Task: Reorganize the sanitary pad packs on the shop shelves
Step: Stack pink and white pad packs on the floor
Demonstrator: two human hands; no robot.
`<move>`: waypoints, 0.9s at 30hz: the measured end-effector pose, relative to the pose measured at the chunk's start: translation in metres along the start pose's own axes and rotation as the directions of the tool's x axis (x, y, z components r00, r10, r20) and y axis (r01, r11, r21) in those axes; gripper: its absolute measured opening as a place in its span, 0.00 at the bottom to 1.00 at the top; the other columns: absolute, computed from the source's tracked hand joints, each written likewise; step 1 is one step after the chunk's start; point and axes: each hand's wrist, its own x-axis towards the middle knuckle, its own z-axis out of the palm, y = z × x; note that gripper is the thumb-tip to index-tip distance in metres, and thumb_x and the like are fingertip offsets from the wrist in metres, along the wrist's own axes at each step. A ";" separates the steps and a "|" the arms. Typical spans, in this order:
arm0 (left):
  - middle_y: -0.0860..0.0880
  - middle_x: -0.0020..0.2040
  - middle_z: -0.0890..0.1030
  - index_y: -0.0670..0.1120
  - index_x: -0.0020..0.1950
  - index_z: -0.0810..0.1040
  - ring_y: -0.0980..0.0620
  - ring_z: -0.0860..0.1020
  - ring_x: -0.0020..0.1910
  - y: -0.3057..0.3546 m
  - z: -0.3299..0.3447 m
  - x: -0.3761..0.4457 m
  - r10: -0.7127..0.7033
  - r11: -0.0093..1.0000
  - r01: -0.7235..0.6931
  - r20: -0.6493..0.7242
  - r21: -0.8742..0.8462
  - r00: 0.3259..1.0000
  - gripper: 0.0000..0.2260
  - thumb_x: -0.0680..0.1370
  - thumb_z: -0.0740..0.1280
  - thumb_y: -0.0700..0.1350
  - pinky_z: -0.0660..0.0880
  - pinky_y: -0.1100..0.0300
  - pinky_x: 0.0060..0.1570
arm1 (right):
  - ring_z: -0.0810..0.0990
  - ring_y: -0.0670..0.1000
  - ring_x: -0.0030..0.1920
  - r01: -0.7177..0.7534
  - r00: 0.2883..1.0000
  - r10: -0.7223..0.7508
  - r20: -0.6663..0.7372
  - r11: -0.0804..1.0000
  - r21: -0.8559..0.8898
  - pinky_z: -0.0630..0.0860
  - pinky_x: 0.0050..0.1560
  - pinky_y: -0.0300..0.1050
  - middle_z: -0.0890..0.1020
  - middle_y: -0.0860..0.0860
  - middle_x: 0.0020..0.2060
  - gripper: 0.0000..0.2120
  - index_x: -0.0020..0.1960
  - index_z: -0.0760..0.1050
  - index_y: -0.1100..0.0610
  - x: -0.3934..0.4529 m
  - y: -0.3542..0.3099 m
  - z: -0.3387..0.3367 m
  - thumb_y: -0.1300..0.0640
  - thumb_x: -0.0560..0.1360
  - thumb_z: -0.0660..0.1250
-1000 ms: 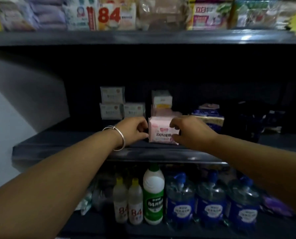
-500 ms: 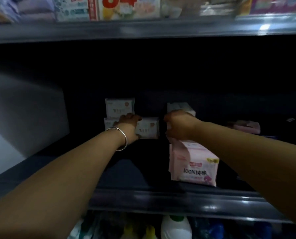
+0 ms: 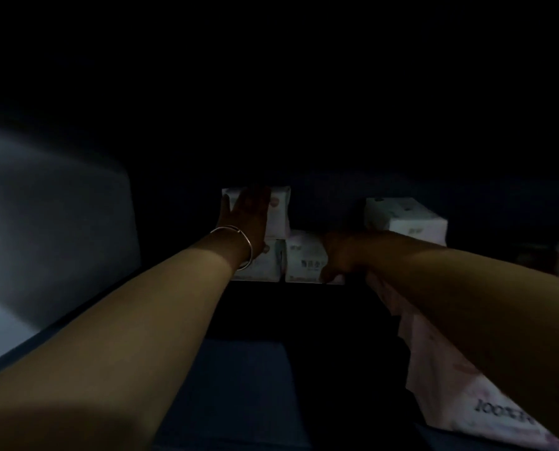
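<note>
Darkness fills the shelf. Left hand [image 3: 246,213], fingers straight, presses flat on the upper white pack [image 3: 279,206] at the back. Right hand [image 3: 340,255] touches the lower white pack [image 3: 304,260]; its grip is unclear. Pink pack [image 3: 450,385] lies under the right forearm.

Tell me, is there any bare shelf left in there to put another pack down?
Yes: the dark shelf floor between the two forearms, in front of the bottom packs, looks bare. It is crowded at the back: the left hand lies flat on the stacked top pack, the right hand is at the bottom packs, and the pink pack fills the right side.
</note>
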 end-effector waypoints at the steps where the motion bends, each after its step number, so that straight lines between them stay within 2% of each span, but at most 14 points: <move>1: 0.44 0.78 0.45 0.44 0.77 0.40 0.46 0.46 0.77 -0.001 0.003 0.004 0.002 1.000 -0.002 -0.005 0.003 1.000 0.44 0.74 0.69 0.48 0.47 0.46 0.74 | 0.67 0.55 0.69 -0.007 1.000 0.007 0.012 1.000 0.004 0.65 0.65 0.44 0.65 0.56 0.71 0.36 0.74 0.56 0.60 0.007 0.000 0.003 0.49 0.74 0.69; 3: 0.41 0.76 0.52 0.43 0.77 0.44 0.41 0.52 0.75 -0.001 0.007 0.007 -0.018 0.994 0.025 -0.063 0.110 0.998 0.41 0.75 0.68 0.46 0.55 0.46 0.70 | 0.65 0.55 0.70 -0.021 0.999 0.021 0.027 1.000 0.004 0.64 0.68 0.45 0.63 0.56 0.72 0.39 0.75 0.53 0.59 0.014 0.000 0.007 0.49 0.73 0.70; 5: 0.40 0.73 0.58 0.42 0.76 0.50 0.39 0.58 0.71 0.000 0.004 0.009 -0.027 0.969 0.064 -0.155 0.238 0.988 0.35 0.76 0.66 0.45 0.59 0.47 0.66 | 0.65 0.55 0.70 -0.011 0.999 0.011 0.033 1.000 -0.004 0.63 0.68 0.45 0.63 0.56 0.72 0.38 0.75 0.53 0.60 0.016 0.001 0.009 0.50 0.74 0.69; 8: 0.39 0.70 0.60 0.41 0.73 0.58 0.39 0.60 0.69 0.001 -0.003 0.011 -0.024 0.952 0.093 -0.234 0.291 0.972 0.29 0.76 0.65 0.46 0.60 0.47 0.65 | 0.65 0.55 0.70 0.031 0.999 -0.030 0.012 0.999 -0.031 0.64 0.65 0.43 0.63 0.57 0.72 0.33 0.75 0.55 0.60 0.017 0.003 0.007 0.54 0.76 0.67; 11: 0.40 0.71 0.58 0.42 0.73 0.56 0.41 0.58 0.70 0.000 -0.007 0.011 -0.030 0.966 0.081 -0.207 0.244 0.978 0.33 0.74 0.68 0.49 0.56 0.45 0.68 | 0.62 0.58 0.71 0.026 0.999 -0.032 -0.035 0.986 -0.166 0.63 0.69 0.49 0.63 0.57 0.71 0.38 0.75 0.57 0.56 0.022 0.005 0.005 0.46 0.72 0.70; 13: 0.41 0.70 0.61 0.42 0.72 0.55 0.41 0.61 0.69 -0.005 -0.008 0.011 -0.019 0.985 0.046 -0.162 0.165 0.987 0.37 0.70 0.72 0.49 0.56 0.44 0.69 | 0.54 0.60 0.73 0.021 0.998 -0.031 -0.047 0.980 -0.200 0.57 0.72 0.56 0.58 0.57 0.73 0.44 0.76 0.53 0.54 0.025 0.005 0.007 0.44 0.69 0.72; 15: 0.42 0.70 0.62 0.44 0.73 0.54 0.42 0.62 0.69 -0.011 -0.009 0.009 0.011 0.993 0.003 -0.119 0.120 0.993 0.39 0.70 0.73 0.49 0.57 0.45 0.68 | 0.53 0.59 0.74 0.029 0.999 -0.035 -0.036 0.987 -0.161 0.56 0.72 0.53 0.55 0.57 0.74 0.48 0.77 0.47 0.56 0.025 0.004 0.009 0.46 0.69 0.73; 17: 0.43 0.73 0.60 0.46 0.75 0.50 0.42 0.58 0.71 -0.015 -0.013 0.005 0.042 0.986 -0.025 -0.100 0.162 0.994 0.42 0.70 0.72 0.52 0.56 0.44 0.68 | 0.56 0.59 0.73 0.011 0.999 -0.016 -0.030 0.988 -0.156 0.58 0.72 0.52 0.55 0.57 0.74 0.49 0.77 0.46 0.58 0.025 0.004 0.009 0.44 0.69 0.73; 19: 0.44 0.74 0.58 0.47 0.76 0.49 0.42 0.54 0.73 -0.016 -0.014 0.001 0.076 0.970 -0.053 -0.086 0.238 0.993 0.43 0.71 0.71 0.55 0.54 0.44 0.69 | 0.57 0.61 0.73 -0.054 0.999 0.052 -0.014 0.980 -0.190 0.58 0.72 0.56 0.56 0.58 0.74 0.49 0.76 0.48 0.60 0.027 0.004 0.010 0.39 0.68 0.71; 21: 0.44 0.73 0.59 0.46 0.75 0.54 0.43 0.55 0.72 -0.016 -0.013 -0.003 0.102 0.958 -0.076 -0.081 0.276 0.991 0.40 0.70 0.71 0.55 0.53 0.45 0.69 | 0.56 0.63 0.73 -0.115 0.993 0.119 -0.001 0.963 -0.245 0.57 0.72 0.60 0.57 0.61 0.73 0.48 0.76 0.51 0.61 0.028 0.002 0.012 0.38 0.69 0.70; 22: 0.44 0.73 0.59 0.45 0.75 0.55 0.43 0.55 0.72 -0.015 -0.012 -0.004 0.107 0.959 -0.081 -0.080 0.273 0.991 0.39 0.70 0.71 0.54 0.53 0.45 0.69 | 0.56 0.63 0.73 -0.117 0.993 0.120 0.000 0.964 -0.240 0.58 0.70 0.58 0.58 0.61 0.73 0.45 0.75 0.52 0.61 0.027 0.001 0.014 0.40 0.70 0.70; 25: 0.44 0.72 0.61 0.44 0.73 0.56 0.43 0.59 0.71 -0.015 -0.007 -0.009 0.121 0.964 -0.096 -0.088 0.248 0.989 0.36 0.72 0.70 0.50 0.50 0.42 0.71 | 0.67 0.58 0.69 -0.038 0.999 0.036 -0.015 0.988 -0.151 0.67 0.64 0.45 0.66 0.59 0.70 0.34 0.73 0.59 0.63 0.024 -0.002 0.019 0.50 0.75 0.68; 27: 0.44 0.71 0.61 0.44 0.73 0.56 0.43 0.59 0.71 -0.014 -0.006 -0.014 0.103 0.970 -0.078 -0.102 0.229 0.989 0.34 0.72 0.69 0.48 0.53 0.39 0.70 | 0.70 0.57 0.66 -0.019 0.998 0.010 -0.066 0.991 -0.130 0.70 0.60 0.44 0.68 0.59 0.67 0.30 0.71 0.62 0.63 0.018 -0.005 0.014 0.50 0.75 0.68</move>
